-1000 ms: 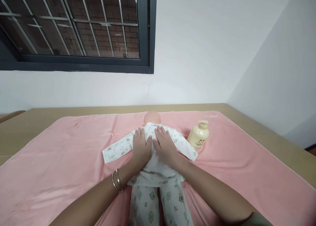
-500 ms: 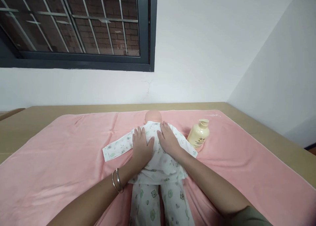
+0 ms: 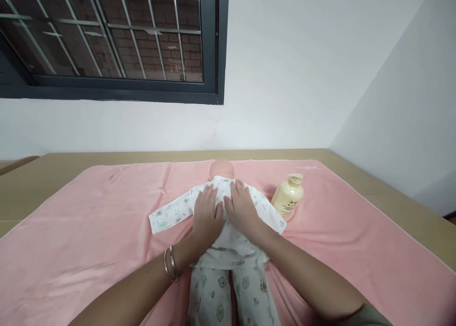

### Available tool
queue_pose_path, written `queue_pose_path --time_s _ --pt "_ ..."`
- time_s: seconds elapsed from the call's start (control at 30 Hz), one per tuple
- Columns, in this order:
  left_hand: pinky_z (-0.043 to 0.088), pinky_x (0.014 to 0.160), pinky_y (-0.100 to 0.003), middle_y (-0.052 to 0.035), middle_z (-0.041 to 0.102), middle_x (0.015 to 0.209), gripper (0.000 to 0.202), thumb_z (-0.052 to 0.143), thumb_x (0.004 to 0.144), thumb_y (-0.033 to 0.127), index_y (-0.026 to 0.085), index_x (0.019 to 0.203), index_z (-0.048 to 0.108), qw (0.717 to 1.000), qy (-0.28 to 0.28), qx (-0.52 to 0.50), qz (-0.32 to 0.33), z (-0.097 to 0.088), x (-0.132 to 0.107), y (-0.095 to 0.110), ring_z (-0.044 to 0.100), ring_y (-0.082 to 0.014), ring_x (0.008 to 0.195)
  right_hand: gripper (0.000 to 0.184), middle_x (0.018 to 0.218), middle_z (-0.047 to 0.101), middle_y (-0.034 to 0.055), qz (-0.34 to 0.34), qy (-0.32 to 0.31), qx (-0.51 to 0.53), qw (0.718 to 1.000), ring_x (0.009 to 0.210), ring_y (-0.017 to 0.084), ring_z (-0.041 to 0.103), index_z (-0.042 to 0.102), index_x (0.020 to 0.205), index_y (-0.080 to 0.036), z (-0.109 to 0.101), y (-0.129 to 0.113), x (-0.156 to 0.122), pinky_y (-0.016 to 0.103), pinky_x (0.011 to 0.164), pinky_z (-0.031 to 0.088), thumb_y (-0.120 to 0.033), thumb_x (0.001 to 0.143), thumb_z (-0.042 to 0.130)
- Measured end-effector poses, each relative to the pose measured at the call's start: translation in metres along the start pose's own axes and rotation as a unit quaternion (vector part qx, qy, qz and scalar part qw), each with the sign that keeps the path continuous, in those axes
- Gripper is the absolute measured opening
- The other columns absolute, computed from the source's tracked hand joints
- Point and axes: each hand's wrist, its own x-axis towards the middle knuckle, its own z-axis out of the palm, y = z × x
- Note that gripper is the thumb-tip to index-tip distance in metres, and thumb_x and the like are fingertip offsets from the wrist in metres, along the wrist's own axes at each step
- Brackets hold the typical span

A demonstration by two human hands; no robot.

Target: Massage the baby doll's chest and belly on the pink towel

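A baby doll (image 3: 228, 243) lies face down on a pink towel (image 3: 117, 202), its bald head pointing away from me. It wears a white top and trousers printed with small green figures, sleeves spread to both sides. My left hand (image 3: 207, 216) rests flat on the left side of its upper back, fingers stretched out. On the right side of the back lies my right hand (image 3: 242, 209), also flat and open, the two thumbs close together. Neither hand grips anything. A pale yellow pump bottle (image 3: 288, 195) stands just beyond the doll's right sleeve.
The towel covers most of a tan tabletop (image 3: 374, 188), whose bare border shows at the back and sides. Behind it rises a white wall (image 3: 285, 79) with a dark-framed, barred window (image 3: 124, 91) at the upper left.
My right hand has slid slightly down and inward on the doll's back. My left hand has shifted a little inward, its fingers closer together. The doll and bottle stay in place.
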Motion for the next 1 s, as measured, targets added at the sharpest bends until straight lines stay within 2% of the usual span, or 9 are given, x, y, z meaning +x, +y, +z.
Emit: queue_pose_path --time_s 0.13,0.27,0.37,0.47,0.57,0.67,0.83,0.9,1.0 --pt "0.017 0.114 -0.065 -0.0226 0.040 0.148 0.052 0.042 0.094 0.034 0.011 0.141 0.041 0.996 0.007 0.037 -0.078 0.002 0.001 -0.005 0.026 -0.0361 0.144 0.055 0.156 0.026 0.0205 -0.073 0.006 0.007 0.997 0.147 0.032 0.011 0.036 0.146 -0.003 0.005 -0.011 -0.020 0.053 0.117 0.018 -0.025 0.095 0.035" --pt "0.028 0.114 -0.058 -0.0166 0.047 0.145 0.043 0.038 0.095 0.029 0.015 0.134 0.049 0.999 -0.018 0.042 -0.015 -0.003 -0.004 0.010 0.034 -0.0307 0.141 0.055 0.155 0.030 0.0185 -0.010 -0.030 0.037 0.999 0.147 0.026 0.016 0.033 0.147 -0.004 -0.003 0.012 0.012 0.049 0.118 0.018 -0.029 0.099 0.027" --pt "0.034 0.114 -0.052 -0.0118 0.058 0.134 0.035 0.037 0.095 0.025 0.018 0.120 0.059 0.998 -0.038 0.039 0.042 -0.008 -0.003 0.017 0.043 -0.0262 0.136 0.056 0.153 0.031 0.0214 0.039 -0.033 0.014 0.999 0.146 0.028 0.020 0.035 0.145 -0.001 -0.007 0.019 0.028 0.049 0.118 0.017 -0.032 0.100 0.023" --pt "0.031 0.114 -0.055 -0.0160 0.054 0.139 0.039 0.038 0.095 0.030 0.016 0.128 0.054 0.997 -0.033 0.056 -0.030 -0.009 0.006 0.010 0.042 -0.0292 0.136 0.056 0.152 0.032 0.0238 0.020 -0.011 -0.029 0.999 0.145 0.032 0.022 0.034 0.145 0.002 -0.004 0.001 0.005 0.052 0.116 0.020 -0.029 0.099 0.027" --pt "0.025 0.115 -0.060 -0.0222 0.039 0.149 0.050 0.034 0.097 0.035 0.010 0.139 0.042 0.988 -0.049 0.091 -0.119 -0.008 0.014 0.000 0.030 -0.0333 0.143 0.058 0.154 0.029 0.0222 -0.070 0.009 -0.055 0.996 0.146 0.035 0.017 0.033 0.147 -0.002 -0.004 -0.022 -0.032 0.053 0.116 0.021 -0.028 0.095 0.037" --pt "0.017 0.116 -0.061 -0.0221 0.033 0.153 0.053 0.031 0.097 0.035 0.010 0.144 0.034 0.987 -0.081 0.112 -0.087 -0.008 0.006 0.008 0.021 -0.0337 0.146 0.056 0.153 0.032 0.0210 -0.103 -0.013 -0.062 0.993 0.145 0.035 0.019 0.036 0.146 -0.003 -0.012 -0.025 -0.037 0.052 0.116 0.021 -0.025 0.094 0.038" --pt "0.018 0.116 -0.060 -0.0215 0.022 0.157 0.057 0.031 0.098 0.037 0.011 0.148 0.025 0.984 -0.116 0.123 -0.060 -0.013 -0.025 0.040 0.014 -0.0317 0.148 0.052 0.151 0.037 0.0206 -0.007 -0.048 -0.042 0.998 0.143 0.029 0.028 0.038 0.143 0.000 -0.019 0.005 0.007 0.047 0.116 0.024 -0.021 0.097 0.027" --pt "0.018 0.116 -0.060 -0.0204 0.026 0.157 0.052 0.032 0.098 0.035 0.013 0.145 0.033 0.982 -0.127 0.134 -0.033 -0.013 -0.023 0.038 0.015 -0.0315 0.148 0.053 0.150 0.038 0.0217 0.003 -0.036 -0.052 0.998 0.142 0.029 0.030 0.038 0.143 0.001 -0.016 0.005 0.008 0.047 0.116 0.024 -0.024 0.098 0.027" --pt "0.016 0.113 -0.066 -0.0220 0.039 0.149 0.042 0.028 0.097 0.025 0.013 0.131 0.050 0.979 -0.129 0.158 -0.010 -0.013 -0.001 0.016 0.022 -0.0341 0.146 0.053 0.148 0.039 0.0243 -0.032 -0.009 -0.091 0.995 0.141 0.032 0.032 0.038 0.143 0.001 -0.012 -0.008 -0.011 0.048 0.115 0.025 -0.025 0.097 0.031"
